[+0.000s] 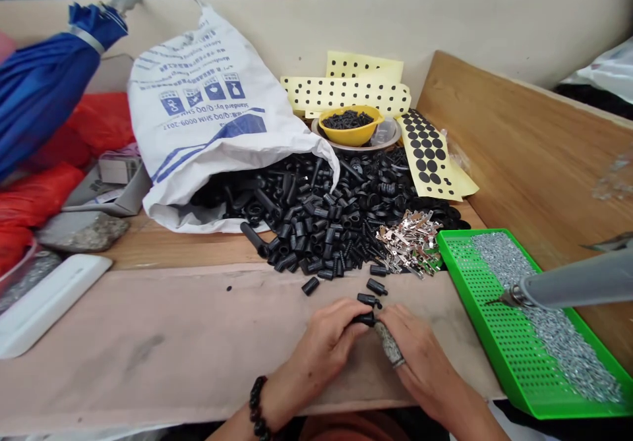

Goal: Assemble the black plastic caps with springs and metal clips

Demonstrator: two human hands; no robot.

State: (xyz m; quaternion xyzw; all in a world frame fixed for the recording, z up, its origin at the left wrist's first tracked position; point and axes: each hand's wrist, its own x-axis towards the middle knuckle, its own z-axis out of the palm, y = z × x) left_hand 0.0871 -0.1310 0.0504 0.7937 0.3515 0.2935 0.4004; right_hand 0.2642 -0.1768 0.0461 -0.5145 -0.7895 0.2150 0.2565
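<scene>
Between thumb and fingers, my left hand [324, 335] pinches a short black plastic sleeve [364, 319] just above the cloth. My right hand [420, 342] meets the sleeve's right end with closed fingertips; what they grip is hidden. A grey patterned wrap [390, 344] covers one finger of that hand. Just beyond the fingers lie two loose black sleeves with small tips, one nearer [367, 299] and one farther [377, 287]. Behind them spreads a heap of black plastic parts [321, 230], with a pile of small metal clips [411, 240] at its right edge.
A green perforated tray [482, 316] of screws [558, 335] stands at right, under a grey screwdriver [578, 279]. A white sack [212, 111] spills parts at the back. Behind the heap are a yellow bowl [350, 139] and sticker sheets [346, 91]. A wooden board [534, 138] borders the right.
</scene>
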